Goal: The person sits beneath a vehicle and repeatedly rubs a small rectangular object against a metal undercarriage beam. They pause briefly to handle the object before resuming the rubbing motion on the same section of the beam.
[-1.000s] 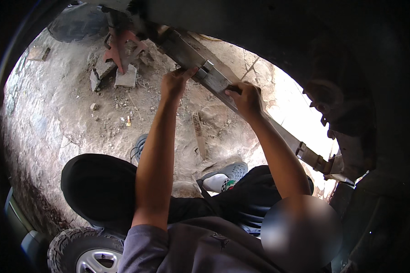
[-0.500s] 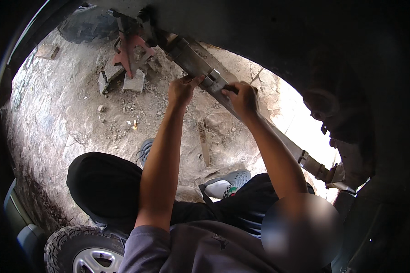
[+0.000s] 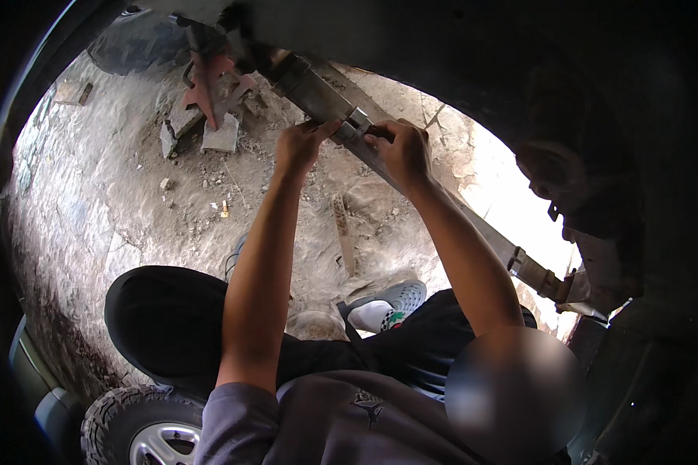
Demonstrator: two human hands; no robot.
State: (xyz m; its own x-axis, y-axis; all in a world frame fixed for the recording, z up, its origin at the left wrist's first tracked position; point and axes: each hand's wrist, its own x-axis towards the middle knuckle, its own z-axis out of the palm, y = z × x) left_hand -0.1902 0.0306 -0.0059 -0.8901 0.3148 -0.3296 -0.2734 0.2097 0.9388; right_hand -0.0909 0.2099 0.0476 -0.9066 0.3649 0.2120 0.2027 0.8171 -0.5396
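A long, dirty metal leaf spring (image 3: 318, 93) slants from the upper middle down to the right beneath the dark vehicle body. A small shiny metal clamp (image 3: 358, 119) sits across it, between my hands. My left hand (image 3: 298, 147) grips the spring's near edge, its thumb and fingertips just left of the clamp. My right hand (image 3: 403, 153) is closed in a pinch at the clamp's right side, thumb and index finger bent against it. The undersides of both grips are hidden.
A reddish jack stand (image 3: 209, 89) stands on the ground by stone blocks (image 3: 221, 133). A flat, rusty strip (image 3: 343, 232) lies by my shoe (image 3: 402, 296). A tyred wheel (image 3: 143, 426) rests at lower left. Dark vehicle parts (image 3: 554, 167) hang at right.
The view has shifted slightly, so the scene sits a little further up and left. My right hand has come closer to my left, its fingers now right at the clamp.
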